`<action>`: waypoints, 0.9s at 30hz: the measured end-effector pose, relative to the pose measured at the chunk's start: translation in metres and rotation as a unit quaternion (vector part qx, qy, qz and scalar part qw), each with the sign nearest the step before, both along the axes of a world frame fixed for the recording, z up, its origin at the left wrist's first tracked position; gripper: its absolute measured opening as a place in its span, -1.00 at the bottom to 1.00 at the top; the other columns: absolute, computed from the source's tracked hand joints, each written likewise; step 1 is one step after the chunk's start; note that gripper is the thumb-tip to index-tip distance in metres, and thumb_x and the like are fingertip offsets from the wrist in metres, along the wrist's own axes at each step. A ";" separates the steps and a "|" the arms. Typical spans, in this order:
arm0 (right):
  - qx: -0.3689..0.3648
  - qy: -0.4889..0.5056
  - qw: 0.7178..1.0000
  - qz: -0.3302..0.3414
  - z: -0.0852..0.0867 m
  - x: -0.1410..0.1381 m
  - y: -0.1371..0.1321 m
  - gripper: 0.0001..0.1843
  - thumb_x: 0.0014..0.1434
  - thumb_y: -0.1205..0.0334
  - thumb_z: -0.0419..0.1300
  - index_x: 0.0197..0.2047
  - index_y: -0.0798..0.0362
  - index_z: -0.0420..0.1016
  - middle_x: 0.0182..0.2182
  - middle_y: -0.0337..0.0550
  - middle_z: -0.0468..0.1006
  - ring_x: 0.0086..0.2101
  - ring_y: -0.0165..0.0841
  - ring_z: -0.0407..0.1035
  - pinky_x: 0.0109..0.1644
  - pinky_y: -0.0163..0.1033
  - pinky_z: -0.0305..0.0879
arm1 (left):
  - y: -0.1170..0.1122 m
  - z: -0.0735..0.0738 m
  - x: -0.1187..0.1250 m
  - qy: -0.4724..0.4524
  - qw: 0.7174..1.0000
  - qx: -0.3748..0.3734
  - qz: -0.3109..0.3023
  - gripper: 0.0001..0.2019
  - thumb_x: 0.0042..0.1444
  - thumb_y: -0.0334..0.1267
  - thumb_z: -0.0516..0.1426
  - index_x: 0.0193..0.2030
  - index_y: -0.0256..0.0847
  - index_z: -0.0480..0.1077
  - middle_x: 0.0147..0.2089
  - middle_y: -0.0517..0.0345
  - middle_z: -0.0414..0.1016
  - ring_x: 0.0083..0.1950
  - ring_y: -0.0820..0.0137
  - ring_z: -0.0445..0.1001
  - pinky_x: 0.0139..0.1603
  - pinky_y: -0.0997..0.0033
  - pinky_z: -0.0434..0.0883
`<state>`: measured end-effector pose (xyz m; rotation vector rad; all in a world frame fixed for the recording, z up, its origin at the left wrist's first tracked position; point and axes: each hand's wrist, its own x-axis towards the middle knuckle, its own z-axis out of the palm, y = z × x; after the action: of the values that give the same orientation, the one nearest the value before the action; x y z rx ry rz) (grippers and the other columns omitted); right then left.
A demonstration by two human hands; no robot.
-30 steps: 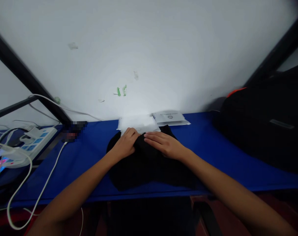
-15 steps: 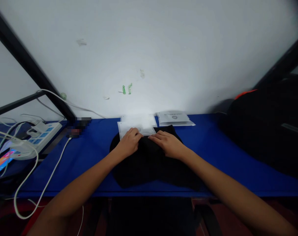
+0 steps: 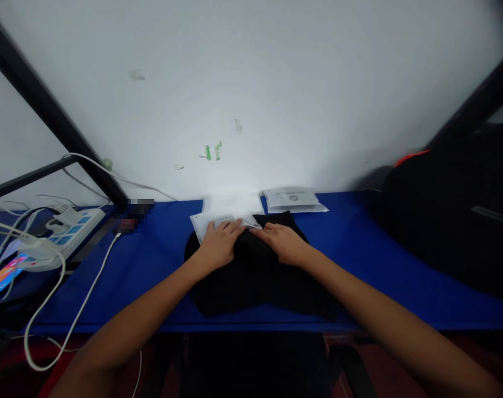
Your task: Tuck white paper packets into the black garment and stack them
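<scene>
A piece of folded black cloth, perhaps a garment, lies on the blue tabletop in front of me. Over its far edge lies a frosted plastic bag with faint print, tilted to the left. My left hand grips the near edge of this bag, fingers bent over it. My right hand is closed at the cloth's far edge, thumb and fingertips beside the bag's right corner. What exactly lies under the fingertips is hidden. Behind, a second frosted bag rests against the wall.
Another printed plastic bag lies at the back, to the right. A large black bag stands on the right. On the left are a white power strip, a lit phone, a looping white cable and a black metal frame.
The frosted bag under my left hand has turned and slid a little left, and its right corner is raised. My left fingers have shifted over it. My right hand has hardly moved.
</scene>
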<state>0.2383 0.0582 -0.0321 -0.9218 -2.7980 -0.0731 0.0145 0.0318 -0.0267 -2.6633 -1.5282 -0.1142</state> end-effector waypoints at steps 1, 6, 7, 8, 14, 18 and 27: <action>0.021 0.012 1.000 0.012 -0.002 0.001 0.001 -0.40 0.12 0.37 0.13 0.25 0.28 0.25 -0.25 0.10 0.52 -0.24 -0.21 0.38 -0.14 -0.12 0.34 | -0.001 0.002 0.000 -0.006 1.000 -0.009 -0.003 -0.21 -0.05 -0.52 0.04 0.38 -0.08 0.02 0.45 0.05 0.01 0.34 0.07 0.14 0.26 -0.25 0.05; 0.174 0.126 0.962 0.166 -0.006 0.003 0.003 -0.55 0.32 0.42 -0.05 0.25 0.21 0.23 -0.01 0.12 0.54 0.00 -0.21 0.37 -0.05 -0.10 0.36 | -0.004 0.010 0.000 -0.044 0.997 -0.041 -0.050 -0.12 -0.03 -0.44 0.09 0.43 -0.13 -0.21 0.48 -0.02 -0.12 0.39 0.10 0.06 0.30 -0.10 0.08; 0.193 0.135 0.953 0.191 -0.006 0.003 0.003 -0.56 0.34 0.44 -0.08 0.26 0.19 0.22 0.02 0.10 0.53 0.06 -0.23 0.35 0.00 -0.10 0.35 | -0.004 0.010 -0.001 -0.055 0.995 -0.046 -0.066 -0.12 0.00 -0.42 0.10 0.43 -0.13 -0.25 0.49 -0.04 -0.15 0.41 0.10 0.03 0.31 -0.07 0.08; 0.204 0.138 0.947 0.206 -0.005 0.002 0.003 -0.56 0.34 0.45 -0.09 0.27 0.19 0.21 0.03 0.08 0.53 0.09 -0.24 0.33 0.03 -0.10 0.34 | -0.005 0.010 -0.002 -0.065 0.993 -0.052 -0.081 -0.10 0.01 -0.41 0.10 0.44 -0.12 -0.29 0.49 -0.05 -0.17 0.42 0.11 0.00 0.32 -0.05 0.07; 0.202 0.075 0.968 0.131 -0.009 -0.004 0.003 -0.62 0.36 0.44 -0.10 0.18 0.24 0.31 -0.03 0.15 0.55 -0.03 -0.23 0.44 -0.07 -0.13 0.41 | -0.006 0.002 -0.004 -0.098 0.988 -0.063 -0.099 0.01 -0.15 -0.58 0.04 0.44 -0.12 -0.34 0.51 -0.04 -0.28 0.47 0.11 -0.13 0.37 -0.02 0.04; 0.184 0.024 0.982 0.017 -0.013 -0.016 -0.005 -0.65 0.33 0.47 -0.08 0.11 0.29 0.35 -0.01 0.21 0.53 -0.11 -0.21 0.48 -0.18 -0.20 0.42 | -0.006 -0.004 0.000 -0.118 0.988 -0.048 -0.085 -0.09 -0.12 -0.60 -0.01 0.43 -0.21 -0.22 0.50 -0.07 -0.24 0.46 0.13 -0.10 0.37 -0.01 0.09; 0.119 -0.052 0.991 -0.035 0.000 -0.022 -0.012 -0.70 0.28 0.44 0.00 0.05 0.26 0.38 -0.14 0.11 0.58 -0.26 -0.25 0.50 -0.29 -0.24 0.32 | -0.010 0.003 0.005 -0.096 0.990 -0.075 -0.065 -0.10 -0.13 -0.40 0.15 0.39 -0.35 -0.12 0.48 -0.21 -0.18 0.43 0.04 -0.02 0.37 0.00 0.10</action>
<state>0.2160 0.0463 -0.0323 -0.9823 -2.7685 -0.4659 0.0195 0.0214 -0.0233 -2.9475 -1.4664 -0.2824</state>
